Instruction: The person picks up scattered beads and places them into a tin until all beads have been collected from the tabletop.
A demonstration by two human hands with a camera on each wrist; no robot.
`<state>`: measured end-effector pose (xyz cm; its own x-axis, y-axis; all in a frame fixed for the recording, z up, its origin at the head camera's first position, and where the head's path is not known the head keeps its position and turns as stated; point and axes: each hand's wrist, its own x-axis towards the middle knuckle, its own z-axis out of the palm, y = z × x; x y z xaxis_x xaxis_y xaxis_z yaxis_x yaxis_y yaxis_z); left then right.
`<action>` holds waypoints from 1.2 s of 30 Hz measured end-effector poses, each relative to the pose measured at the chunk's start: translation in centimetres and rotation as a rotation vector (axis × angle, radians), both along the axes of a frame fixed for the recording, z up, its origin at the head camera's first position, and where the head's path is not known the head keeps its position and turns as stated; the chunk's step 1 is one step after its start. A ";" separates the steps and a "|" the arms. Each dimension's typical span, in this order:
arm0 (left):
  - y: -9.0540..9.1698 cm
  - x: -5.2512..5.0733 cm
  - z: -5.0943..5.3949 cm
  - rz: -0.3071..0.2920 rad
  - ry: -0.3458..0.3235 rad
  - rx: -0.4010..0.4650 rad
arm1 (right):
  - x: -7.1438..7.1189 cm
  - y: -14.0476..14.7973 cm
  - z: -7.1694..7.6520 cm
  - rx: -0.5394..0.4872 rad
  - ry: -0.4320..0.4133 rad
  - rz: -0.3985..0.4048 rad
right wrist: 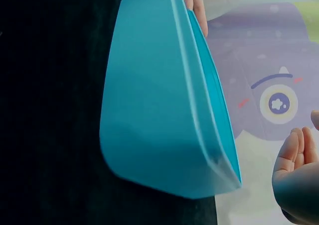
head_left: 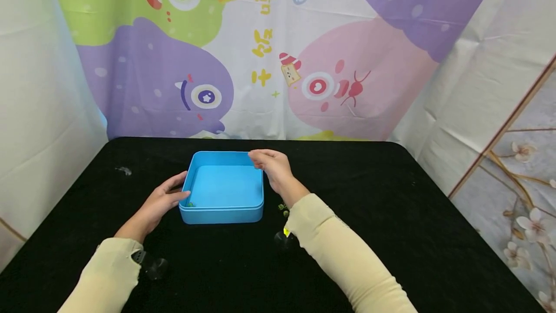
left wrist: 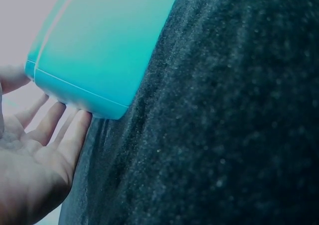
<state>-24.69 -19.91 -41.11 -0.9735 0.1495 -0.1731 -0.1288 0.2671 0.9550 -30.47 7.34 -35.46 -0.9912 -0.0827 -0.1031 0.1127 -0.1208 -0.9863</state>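
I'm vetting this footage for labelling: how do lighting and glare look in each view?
Head: fairly even light, the box easy to read, the black table showing little texture; left wrist: a cool tint, a pale sheen on the box's side, the frame's upper left washed out; right wrist: table almost lost in darkness, backdrop pale, right hand darker toward its wrist.

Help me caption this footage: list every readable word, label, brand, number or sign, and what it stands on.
"+": small green cross-shaped mark on the white fabric backdrop printed with cartoon creatures.
Yellow sideways characters, same backdrop: not clear enough to read.
Blue square plastic box: no text visible.
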 end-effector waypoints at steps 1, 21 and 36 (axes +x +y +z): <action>0.0 0.0 0.0 0.001 0.002 -0.001 | 0.0 0.2 -0.1 -0.004 0.004 -0.005; 0.0 0.0 0.2 0.006 -0.007 -0.005 | 0.1 4.8 -1.7 0.023 0.003 -0.101; 0.1 -0.1 0.3 0.020 -0.017 -0.003 | 0.1 7.1 -3.7 0.050 -0.088 -0.177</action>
<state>-24.74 -19.81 -40.77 -0.9732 0.1299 -0.1896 -0.1498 0.2673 0.9519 -30.34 14.48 -39.20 -0.9769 0.0990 -0.1894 0.1800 -0.0972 -0.9789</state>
